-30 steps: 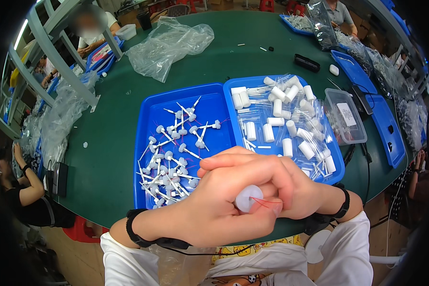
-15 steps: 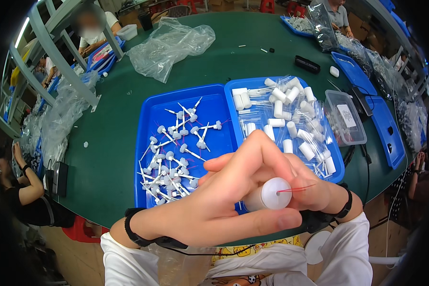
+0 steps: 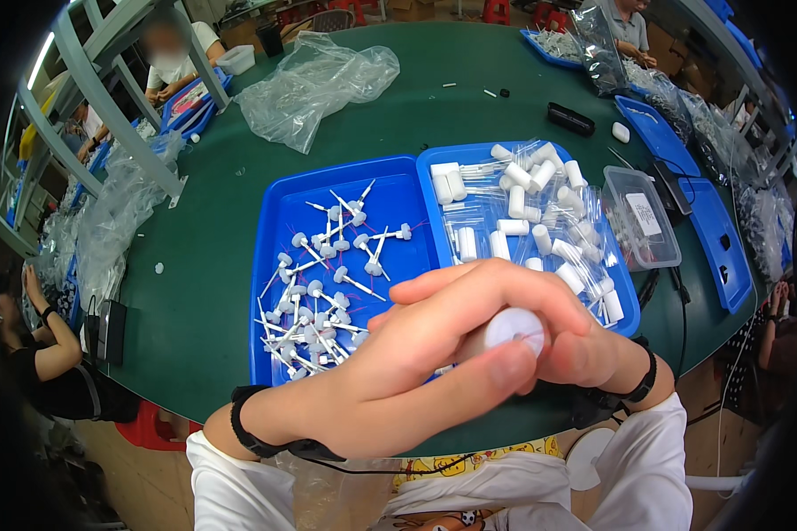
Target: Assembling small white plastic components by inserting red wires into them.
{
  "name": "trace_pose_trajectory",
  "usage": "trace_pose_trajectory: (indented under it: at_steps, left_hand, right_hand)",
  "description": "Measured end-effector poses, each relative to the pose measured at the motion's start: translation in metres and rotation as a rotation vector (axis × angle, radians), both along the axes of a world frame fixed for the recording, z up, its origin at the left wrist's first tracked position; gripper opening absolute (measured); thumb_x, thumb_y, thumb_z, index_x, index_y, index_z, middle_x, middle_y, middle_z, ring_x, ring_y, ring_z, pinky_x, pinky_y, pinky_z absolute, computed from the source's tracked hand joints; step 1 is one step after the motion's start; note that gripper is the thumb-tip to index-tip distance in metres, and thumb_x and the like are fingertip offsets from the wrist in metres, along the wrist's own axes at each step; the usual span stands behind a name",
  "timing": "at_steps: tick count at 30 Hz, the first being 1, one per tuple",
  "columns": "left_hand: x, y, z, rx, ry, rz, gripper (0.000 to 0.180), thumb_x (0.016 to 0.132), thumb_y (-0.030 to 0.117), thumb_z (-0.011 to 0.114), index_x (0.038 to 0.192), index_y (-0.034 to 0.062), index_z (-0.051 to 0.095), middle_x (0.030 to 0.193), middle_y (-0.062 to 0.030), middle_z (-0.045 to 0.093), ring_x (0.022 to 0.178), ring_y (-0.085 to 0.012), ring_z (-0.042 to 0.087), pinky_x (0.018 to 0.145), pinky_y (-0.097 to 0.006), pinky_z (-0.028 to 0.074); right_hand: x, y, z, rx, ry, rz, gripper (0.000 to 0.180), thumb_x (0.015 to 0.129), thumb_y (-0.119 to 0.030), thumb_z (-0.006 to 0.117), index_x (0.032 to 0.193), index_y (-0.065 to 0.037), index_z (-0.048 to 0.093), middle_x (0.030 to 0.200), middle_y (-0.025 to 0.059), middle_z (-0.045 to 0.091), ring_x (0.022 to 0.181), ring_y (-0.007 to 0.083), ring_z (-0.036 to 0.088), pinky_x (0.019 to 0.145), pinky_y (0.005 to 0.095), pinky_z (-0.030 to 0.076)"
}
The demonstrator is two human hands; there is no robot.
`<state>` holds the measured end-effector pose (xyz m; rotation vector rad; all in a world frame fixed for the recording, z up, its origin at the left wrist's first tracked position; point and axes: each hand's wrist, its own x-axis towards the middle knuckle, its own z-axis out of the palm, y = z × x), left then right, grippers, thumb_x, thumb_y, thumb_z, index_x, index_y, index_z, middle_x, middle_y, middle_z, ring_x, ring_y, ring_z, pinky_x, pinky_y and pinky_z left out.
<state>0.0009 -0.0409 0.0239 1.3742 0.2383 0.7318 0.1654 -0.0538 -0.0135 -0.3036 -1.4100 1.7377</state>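
The left hand (image 3: 416, 363) has folded its thumb onto the white cylinder (image 3: 514, 328) it grips above the near table edge (image 3: 480, 434), hold of the right hand (image 3: 589, 351) unclear, apparently mid-adjustment and next needing steadiness.

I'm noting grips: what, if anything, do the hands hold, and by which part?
A white cylinder, by its side, in the left hand, thumb over one end. Whether the right hand grips it is hidden.
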Motion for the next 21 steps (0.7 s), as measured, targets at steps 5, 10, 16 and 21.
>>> trace_pose_trajectory:
  at_steps: [5,10,16,21]
  left_hand:
    - [-0.005,0.009,-0.005,0.164,0.037,-0.177,0.033,0.083,0.005,0.060,0.113,0.0017,0.049,0.111,-0.0098,0.050,0.097,-0.0163,0.053,0.082,-0.027,0.042]
    - [0.001,0.009,-0.010,0.347,-0.010,-0.123,0.018,0.080,0.005,0.063,0.097,0.0026,0.056,0.095,-0.0066,0.058,0.089,-0.0168,0.056,0.074,-0.029,0.044]
    - [0.005,0.011,-0.010,0.518,0.023,-0.029,0.011,0.079,-0.001,0.058,0.090,0.0025,0.056,0.085,-0.0050,0.060,0.082,-0.0183,0.057,0.074,-0.031,0.043]
    - [0.002,0.010,-0.014,0.477,0.024,-0.028,0.011,0.079,-0.002,0.056,0.090,0.0021,0.056,0.084,-0.0062,0.059,0.080,-0.0187,0.056,0.072,-0.030,0.041]
  right_hand:
    - [0.002,0.001,0.011,-0.085,-0.162,0.014,0.055,0.085,-0.021,0.061,0.131,0.000,0.038,0.124,0.0093,0.048,0.097,0.0110,0.052,0.082,0.0250,0.042]
    - [-0.001,-0.005,0.003,-0.105,-0.117,0.084,0.056,0.085,-0.013,0.061,0.134,-0.004,0.037,0.132,0.0104,0.044,0.087,0.0064,0.057,0.069,0.0193,0.045]
    - [-0.006,0.012,-0.016,0.508,-0.144,-0.074,0.059,0.084,-0.014,0.062,0.135,-0.003,0.035,0.141,0.0118,0.033,0.088,0.0080,0.057,0.081,0.0261,0.044]
    - [-0.005,0.010,-0.011,0.381,-0.185,-0.041,0.054,0.085,-0.013,0.060,0.133,-0.003,0.037,0.141,0.0116,0.034,0.105,0.0159,0.052,0.092,0.0315,0.040]
